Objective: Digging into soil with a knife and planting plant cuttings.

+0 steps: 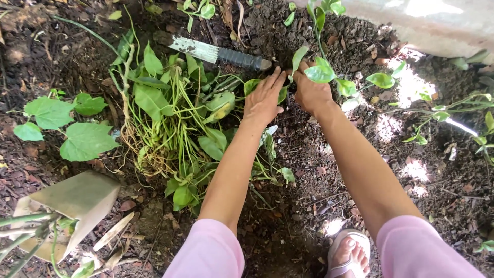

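Dark garden soil (319,170) scattered with dry leaves (123,206) and twigs. A pale concrete wall (437,20) runs along the top right. Sun patches (411,85) dapple the ground; a tan box (77,201) lies lower left.

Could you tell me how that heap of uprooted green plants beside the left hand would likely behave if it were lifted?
The heap of plants would probably flop and droop, its stems being thin and long. It looks light, mostly leaves. Loose strands may slip out.

Dark soil (319,170) under uprooted plants (175,118), knife (216,52)
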